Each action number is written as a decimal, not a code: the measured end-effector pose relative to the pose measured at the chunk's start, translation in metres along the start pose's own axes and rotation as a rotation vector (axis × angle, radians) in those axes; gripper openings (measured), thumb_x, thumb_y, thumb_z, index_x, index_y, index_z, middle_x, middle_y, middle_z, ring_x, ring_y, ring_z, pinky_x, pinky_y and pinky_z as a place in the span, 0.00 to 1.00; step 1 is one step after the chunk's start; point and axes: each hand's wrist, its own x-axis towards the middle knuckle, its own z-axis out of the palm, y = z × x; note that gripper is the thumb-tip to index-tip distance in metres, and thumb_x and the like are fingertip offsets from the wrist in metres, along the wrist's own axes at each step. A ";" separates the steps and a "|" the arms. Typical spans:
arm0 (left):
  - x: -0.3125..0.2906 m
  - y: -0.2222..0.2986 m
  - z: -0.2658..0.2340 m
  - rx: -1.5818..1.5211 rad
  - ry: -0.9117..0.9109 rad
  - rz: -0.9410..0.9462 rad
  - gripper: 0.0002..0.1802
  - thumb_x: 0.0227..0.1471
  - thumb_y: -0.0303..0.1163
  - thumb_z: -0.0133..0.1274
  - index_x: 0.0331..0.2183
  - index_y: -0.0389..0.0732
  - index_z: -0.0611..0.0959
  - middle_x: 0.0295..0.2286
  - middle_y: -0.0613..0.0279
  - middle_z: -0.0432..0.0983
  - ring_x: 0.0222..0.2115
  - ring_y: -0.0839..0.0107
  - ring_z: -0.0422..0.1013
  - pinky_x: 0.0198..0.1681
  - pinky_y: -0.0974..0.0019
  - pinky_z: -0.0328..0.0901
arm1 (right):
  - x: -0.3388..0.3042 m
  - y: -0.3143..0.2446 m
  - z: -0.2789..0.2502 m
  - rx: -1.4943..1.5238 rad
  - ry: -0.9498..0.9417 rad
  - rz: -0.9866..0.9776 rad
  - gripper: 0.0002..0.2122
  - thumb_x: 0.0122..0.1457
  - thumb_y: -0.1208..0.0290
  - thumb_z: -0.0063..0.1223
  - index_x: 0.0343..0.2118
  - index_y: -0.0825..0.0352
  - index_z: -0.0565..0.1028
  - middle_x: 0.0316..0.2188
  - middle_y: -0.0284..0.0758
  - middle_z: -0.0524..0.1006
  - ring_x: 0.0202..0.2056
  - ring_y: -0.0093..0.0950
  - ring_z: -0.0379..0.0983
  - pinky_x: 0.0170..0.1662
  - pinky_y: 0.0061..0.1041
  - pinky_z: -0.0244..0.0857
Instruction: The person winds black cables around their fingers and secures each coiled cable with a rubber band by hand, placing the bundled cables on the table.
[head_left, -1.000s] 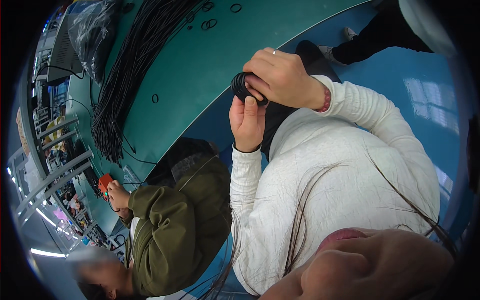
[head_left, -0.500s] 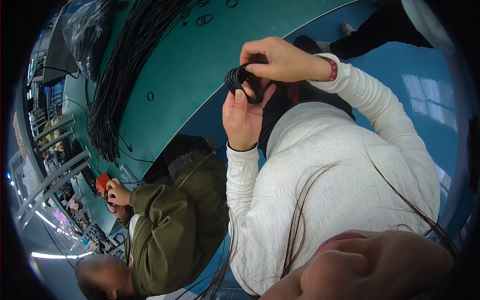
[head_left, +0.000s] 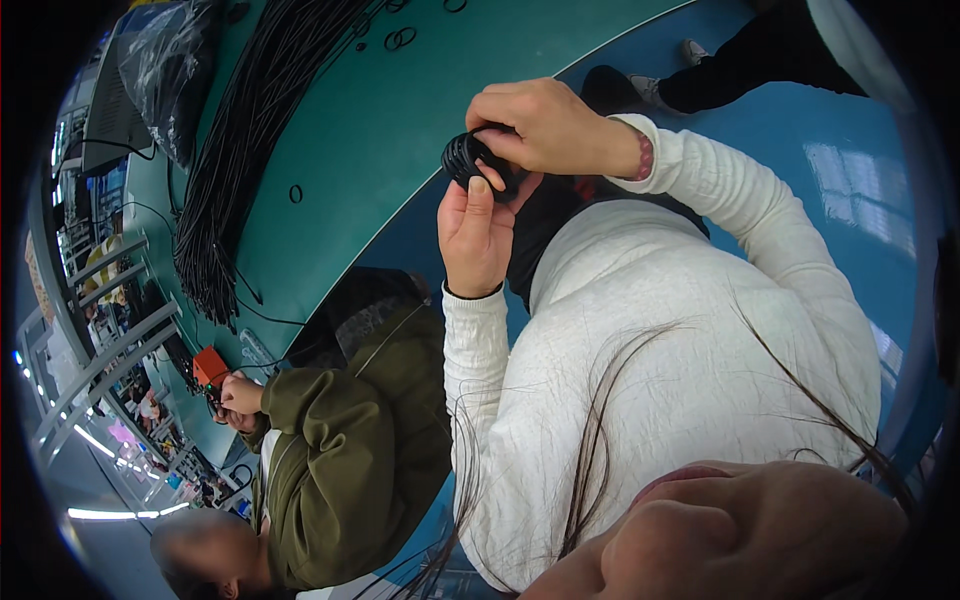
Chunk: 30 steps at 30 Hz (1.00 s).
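A coil of thin black cable [head_left: 460, 158], wound in several loops, is held up between my two hands just off the table's edge. My left hand [head_left: 474, 240] grips it from below, its thumb pressed against the loops and a fingertip showing inside the ring. From above, my right hand [head_left: 548, 125] bends its fingers over the coil's upper right side. Its fingertips are partly hidden, as is the far side of the coil.
A long bundle of black cables [head_left: 235, 170] lies across the green table [head_left: 345, 170]. Small black rings [head_left: 295, 193] are scattered there. At the left, a co-worker in a green jacket [head_left: 350, 440] handles a cable beside an orange-red block [head_left: 210, 367]. Another person's dark-trousered leg [head_left: 730, 80] shows at upper right.
Both my hands and the coil have shifted slightly left. My right hand has turned a little over the coil. The co-worker's hands have moved slightly by the orange-red block.
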 end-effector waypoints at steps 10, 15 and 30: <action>-0.002 -0.011 -0.009 0.292 -0.016 0.050 0.10 0.62 0.33 0.40 0.38 0.36 0.70 0.36 0.65 0.67 0.43 0.70 0.68 0.52 0.53 0.63 | -0.009 -0.003 0.004 -0.026 0.015 -0.079 0.06 0.46 0.77 0.55 0.29 0.69 0.76 0.24 0.38 0.76 0.24 0.35 0.74 0.28 0.28 0.67; -0.004 -0.015 0.002 0.279 0.074 0.076 0.11 0.62 0.34 0.40 0.39 0.36 0.70 0.39 0.63 0.69 0.42 0.71 0.68 0.51 0.56 0.64 | -0.008 -0.007 0.002 -0.141 -0.014 -0.064 0.08 0.46 0.76 0.56 0.31 0.69 0.76 0.23 0.38 0.76 0.25 0.35 0.75 0.29 0.28 0.68; -0.004 -0.016 -0.001 0.464 0.122 0.189 0.11 0.62 0.32 0.39 0.39 0.34 0.69 0.40 0.59 0.68 0.42 0.70 0.68 0.50 0.57 0.66 | -0.011 -0.018 -0.011 -0.037 -0.049 0.049 0.08 0.49 0.77 0.55 0.34 0.68 0.78 0.28 0.39 0.75 0.28 0.33 0.74 0.35 0.29 0.68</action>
